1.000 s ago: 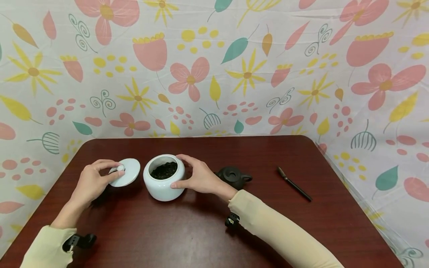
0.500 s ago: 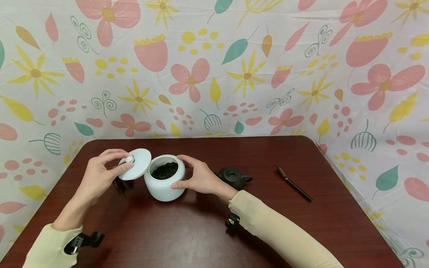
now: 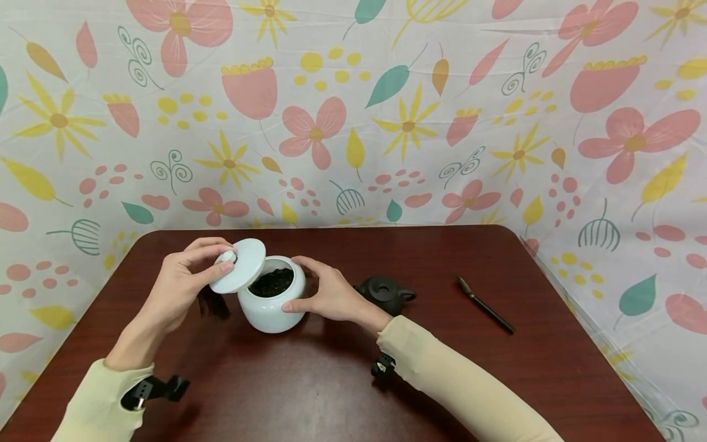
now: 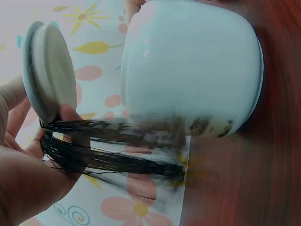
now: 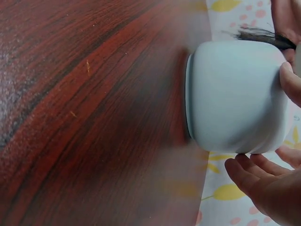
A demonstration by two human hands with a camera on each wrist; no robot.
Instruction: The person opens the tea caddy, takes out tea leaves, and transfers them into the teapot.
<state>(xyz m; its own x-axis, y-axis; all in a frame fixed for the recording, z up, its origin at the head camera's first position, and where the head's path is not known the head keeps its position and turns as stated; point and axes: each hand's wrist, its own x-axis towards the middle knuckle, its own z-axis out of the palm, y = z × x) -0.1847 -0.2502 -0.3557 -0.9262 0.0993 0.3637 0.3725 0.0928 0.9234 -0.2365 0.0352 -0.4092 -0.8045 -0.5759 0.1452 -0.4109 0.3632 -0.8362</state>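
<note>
My left hand [image 3: 179, 282] pinches the knob of a round white lid [image 3: 247, 267], held tilted over the left side of the jar's mouth. A dark tassel [image 4: 127, 155] hangs from the lid, blurred in the left wrist view, where the lid's pale underside shows. The white ceramic jar [image 3: 270, 314] stands upright on the table with dark tea leaves [image 3: 272, 283] inside. My right hand [image 3: 334, 291] holds the jar's right side, thumb at the front and fingers at the back near the rim.
A small dark teapot [image 3: 383, 293] sits behind the right wrist. Farther right lies a slim dark brush [image 3: 486, 305]. The reddish-brown wooden table [image 3: 309, 387] ends at a floral cloth [image 3: 353, 110] hung behind it.
My left hand has carried the lid right and slightly up, from beside the jar to overlapping its mouth. The right hand and jar have stayed in place.
</note>
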